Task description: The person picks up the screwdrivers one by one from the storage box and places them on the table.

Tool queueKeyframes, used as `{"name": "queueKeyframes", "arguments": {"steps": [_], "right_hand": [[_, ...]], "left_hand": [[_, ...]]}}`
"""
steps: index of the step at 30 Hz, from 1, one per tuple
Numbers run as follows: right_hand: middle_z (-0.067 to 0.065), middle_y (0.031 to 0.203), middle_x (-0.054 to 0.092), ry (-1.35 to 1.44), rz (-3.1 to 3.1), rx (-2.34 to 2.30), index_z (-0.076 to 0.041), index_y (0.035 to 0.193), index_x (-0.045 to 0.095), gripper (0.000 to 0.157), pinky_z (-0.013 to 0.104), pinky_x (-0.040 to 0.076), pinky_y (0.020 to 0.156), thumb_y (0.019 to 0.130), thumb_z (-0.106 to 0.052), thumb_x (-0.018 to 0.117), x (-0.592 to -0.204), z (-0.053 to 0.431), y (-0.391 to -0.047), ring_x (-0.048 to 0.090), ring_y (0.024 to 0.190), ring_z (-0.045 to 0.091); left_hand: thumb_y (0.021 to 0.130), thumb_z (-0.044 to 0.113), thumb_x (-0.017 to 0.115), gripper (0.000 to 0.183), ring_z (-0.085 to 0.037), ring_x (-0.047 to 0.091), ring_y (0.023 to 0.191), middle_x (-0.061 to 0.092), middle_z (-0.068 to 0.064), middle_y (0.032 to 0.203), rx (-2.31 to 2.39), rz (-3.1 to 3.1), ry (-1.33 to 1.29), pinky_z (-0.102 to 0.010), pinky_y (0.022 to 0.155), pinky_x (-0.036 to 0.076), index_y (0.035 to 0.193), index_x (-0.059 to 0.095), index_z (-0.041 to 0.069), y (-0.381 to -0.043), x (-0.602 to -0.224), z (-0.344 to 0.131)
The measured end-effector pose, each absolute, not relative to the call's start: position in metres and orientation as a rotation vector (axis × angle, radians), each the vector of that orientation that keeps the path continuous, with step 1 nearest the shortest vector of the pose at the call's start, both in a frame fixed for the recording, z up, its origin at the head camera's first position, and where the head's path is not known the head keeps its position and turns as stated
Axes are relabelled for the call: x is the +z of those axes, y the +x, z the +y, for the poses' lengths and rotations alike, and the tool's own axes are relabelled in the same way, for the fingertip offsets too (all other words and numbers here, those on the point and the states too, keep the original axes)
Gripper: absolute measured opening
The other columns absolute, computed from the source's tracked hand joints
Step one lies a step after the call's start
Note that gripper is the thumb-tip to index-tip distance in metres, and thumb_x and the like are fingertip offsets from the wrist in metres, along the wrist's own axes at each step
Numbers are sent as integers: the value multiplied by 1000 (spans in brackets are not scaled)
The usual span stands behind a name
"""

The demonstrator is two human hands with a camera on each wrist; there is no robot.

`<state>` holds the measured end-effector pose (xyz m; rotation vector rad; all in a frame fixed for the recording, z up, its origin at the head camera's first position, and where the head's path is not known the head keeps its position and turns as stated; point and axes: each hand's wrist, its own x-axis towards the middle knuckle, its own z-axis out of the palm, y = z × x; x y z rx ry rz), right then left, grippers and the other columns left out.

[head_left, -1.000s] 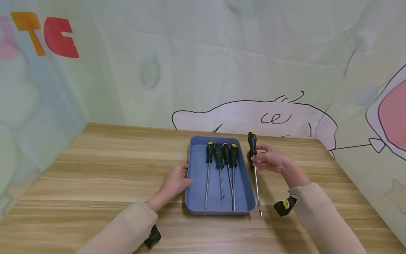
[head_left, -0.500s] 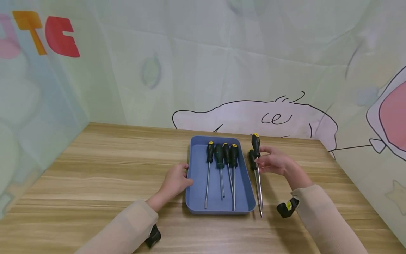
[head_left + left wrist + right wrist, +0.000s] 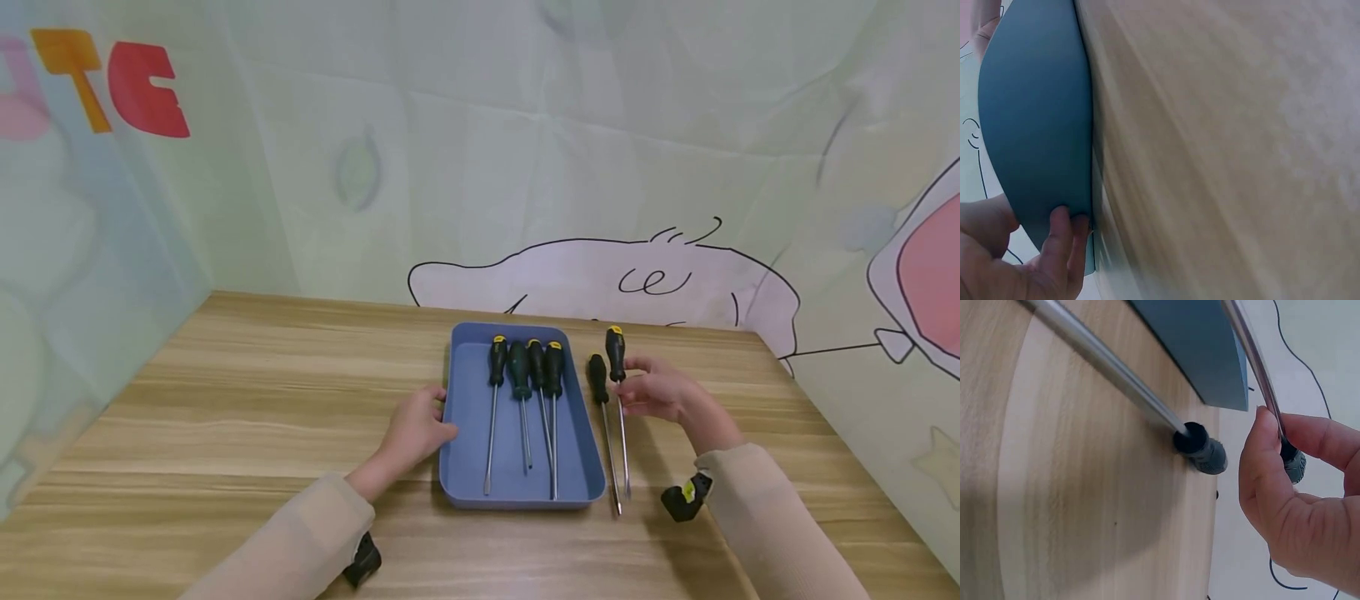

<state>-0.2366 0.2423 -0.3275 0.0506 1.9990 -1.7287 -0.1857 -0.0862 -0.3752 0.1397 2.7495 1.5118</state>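
A blue tray [image 3: 465, 450] rests on the wooden table with several black-handled screwdrivers [image 3: 519, 367] lying inside, handles toward the back. At its left side my left hand [image 3: 414, 423] pinches the wall, fingers against the outside and thumb over the rim; the left wrist view shows these fingers [image 3: 1060, 244] on the tray's wall [image 3: 1041, 119]. My right hand [image 3: 656, 390] pinches one screwdriver [image 3: 616, 354] by the shaft just below its handle, right of the tray. Between that one and the tray lies another screwdriver [image 3: 597, 379], its handle [image 3: 1210, 456] also seen in the right wrist view.
The wooden table [image 3: 300, 367] stretches out on both sides of the tray. Behind it hangs a printed cloth backdrop [image 3: 480, 167], which also closes off the left and right sides. A black wrist camera [image 3: 686, 497] sits under the right sleeve.
My right hand has moved right and slightly nearer with the held screwdriver, away from the tray. The other screwdriver, earlier partly behind it, now shows whole. The left hand stays put.
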Motion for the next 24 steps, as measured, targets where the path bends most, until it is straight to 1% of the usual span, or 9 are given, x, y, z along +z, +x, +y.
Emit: {"name": "queueKeyframes", "arguments": {"steps": [6, 10, 15, 24], "right_hand": [[1, 68, 53, 73, 2004, -1715, 3, 115, 30, 33, 26, 51, 60, 87, 8, 47, -333, 247, -237, 53, 58, 8], [1, 69, 54, 85, 2011, -1709, 4, 119, 27, 38, 26, 50, 61, 87, 8, 46, -340, 249, -239, 53, 58, 8], [0, 66, 54, 92, 2031, -1708, 5, 120, 26, 42, 25, 50, 58, 84, 9, 47, -347, 252, -240, 53, 57, 8], [0, 61, 53, 184, 2073, -1663, 6, 117, 27, 43, 23, 50, 53, 82, 10, 50, -357, 252, -242, 53, 52, 8]], "left_hand": [[66, -9, 62, 41, -21, 63, 72, 66, -16, 81, 1498, 2758, 128, -29, 57, 52, 107, 57, -12, -187, -377, -86], [66, -9, 62, 42, -21, 63, 72, 66, -16, 81, 1492, 2762, 131, -30, 57, 52, 107, 57, -12, -187, -377, -86], [65, -9, 62, 43, -20, 61, 71, 65, -15, 79, 1487, 2767, 133, -29, 56, 51, 108, 56, -12, -186, -376, -87], [66, -9, 62, 44, -20, 61, 70, 65, -14, 78, 1486, 2771, 146, -29, 55, 51, 108, 56, -13, -185, -374, -87]]}}
